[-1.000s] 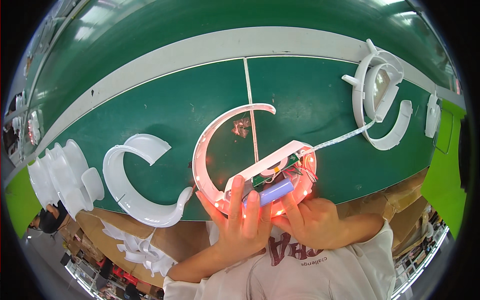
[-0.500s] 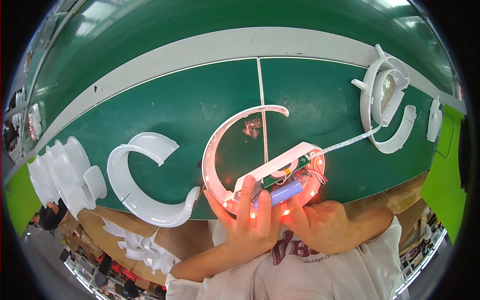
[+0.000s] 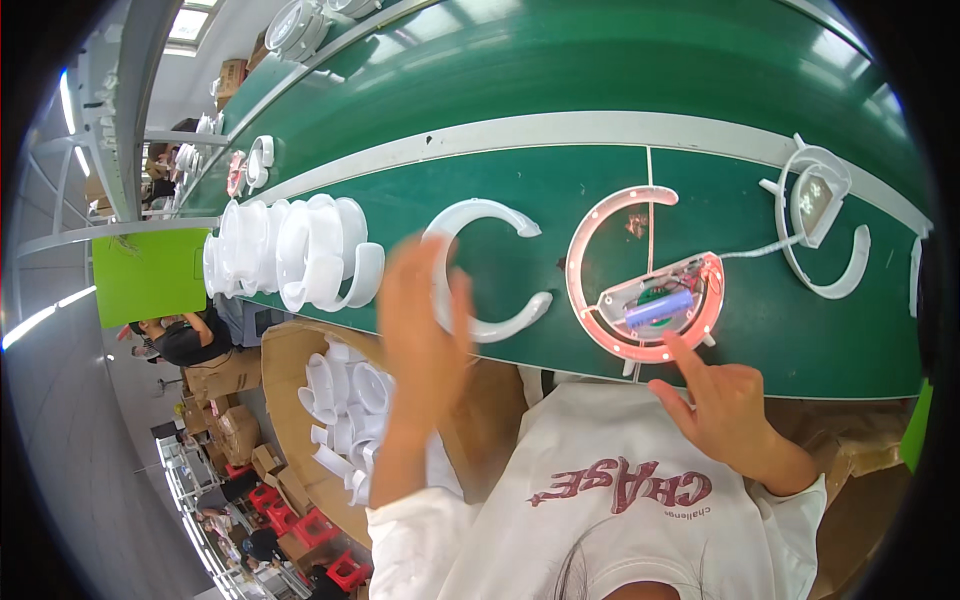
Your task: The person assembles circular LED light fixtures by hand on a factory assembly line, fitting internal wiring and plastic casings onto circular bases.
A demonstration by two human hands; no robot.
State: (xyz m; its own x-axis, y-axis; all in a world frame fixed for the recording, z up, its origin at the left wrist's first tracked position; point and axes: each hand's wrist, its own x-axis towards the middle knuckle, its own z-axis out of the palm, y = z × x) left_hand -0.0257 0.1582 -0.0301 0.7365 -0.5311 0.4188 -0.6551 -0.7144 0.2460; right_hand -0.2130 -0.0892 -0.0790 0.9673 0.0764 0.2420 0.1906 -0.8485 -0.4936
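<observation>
A C-shaped lamp housing, glowing red along its ring, lies on the green table in front of me. Its lower compartment shows a blue cylindrical battery and thin wires. My right hand is at the housing's near rim, index finger stretched to it and thumb apart. To the left lies a glossy white C-shaped cover. My left hand is smeared by motion at that cover's left side, thumb and fingers on either side of its edge. Whether they grip it is unclear.
Several white curved shells stand in a row at the left. Below them a cardboard box holds more white pieces. A light strip links the lit housing to another white frame at the right. A pale rail borders the table's far side.
My left hand has left the lit housing and moved left to the white cover. My right hand's index finger has stretched out. The view has swung left, and the housing's compartment now shows more openly.
</observation>
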